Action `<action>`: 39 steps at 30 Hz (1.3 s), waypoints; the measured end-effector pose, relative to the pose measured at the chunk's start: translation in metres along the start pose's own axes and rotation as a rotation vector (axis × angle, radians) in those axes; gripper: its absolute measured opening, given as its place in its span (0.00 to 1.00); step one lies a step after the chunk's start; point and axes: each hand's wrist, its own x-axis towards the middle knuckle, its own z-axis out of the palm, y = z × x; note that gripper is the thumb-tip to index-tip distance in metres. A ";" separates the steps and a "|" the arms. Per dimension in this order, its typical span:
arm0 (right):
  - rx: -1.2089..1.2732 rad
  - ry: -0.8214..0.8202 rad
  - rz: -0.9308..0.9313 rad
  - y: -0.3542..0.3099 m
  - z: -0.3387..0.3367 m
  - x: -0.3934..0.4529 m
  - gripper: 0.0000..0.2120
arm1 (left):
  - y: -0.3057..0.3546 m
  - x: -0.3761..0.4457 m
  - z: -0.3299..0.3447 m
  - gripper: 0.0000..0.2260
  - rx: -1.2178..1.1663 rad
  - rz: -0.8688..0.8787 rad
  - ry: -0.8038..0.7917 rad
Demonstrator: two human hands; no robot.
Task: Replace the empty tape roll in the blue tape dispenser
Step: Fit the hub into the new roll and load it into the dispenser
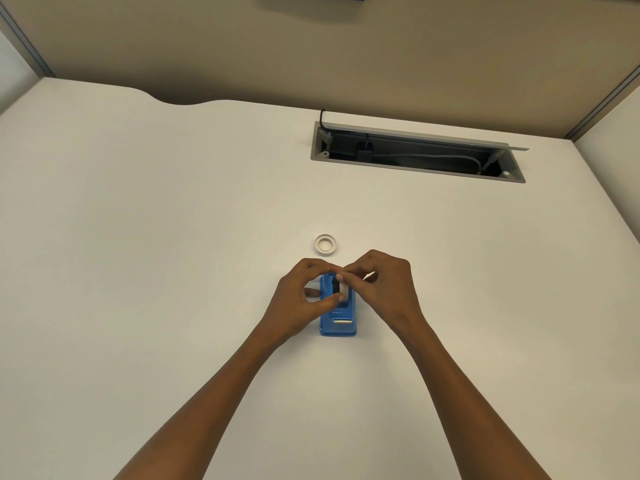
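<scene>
Blue plastic marks the tape dispenser (337,318), which sits on a white desk (138,237) straight ahead of the person, its long axis running away from them and its metal cutter at the near end. Both bare forearms reach in from the bottom and meet over the far half of the dispenser. The left hand (304,296) curls around the left side, thumb and fingertips pinched on a white roll with a black hub (340,288) seated in the cradle. The right hand (384,285) closes on the same roll from the right, fingertips touching the left hand's. Whether this roll is going in or coming out cannot be told. Just beyond the hands, a second white ring of tape (325,243) lies flat, apart from them and about equally near to either. Nothing stands between. Farther off, an open cable tray (415,152) is set into the desk.
</scene>
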 end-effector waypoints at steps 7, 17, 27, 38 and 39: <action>0.021 -0.087 0.001 0.000 -0.006 -0.001 0.06 | 0.001 0.000 -0.001 0.20 -0.012 0.003 -0.014; 0.010 -0.037 0.018 -0.002 -0.003 0.000 0.02 | 0.001 0.001 -0.002 0.19 -0.011 -0.006 -0.018; -0.045 -0.084 -0.006 -0.002 -0.004 0.000 0.06 | 0.000 0.002 -0.004 0.17 -0.010 -0.016 -0.028; -0.091 -0.087 -0.034 -0.004 -0.004 0.006 0.05 | -0.001 0.001 -0.004 0.18 0.011 -0.019 -0.039; -0.088 -0.080 -0.035 -0.003 -0.004 0.006 0.04 | 0.000 0.000 -0.004 0.19 0.012 -0.019 -0.044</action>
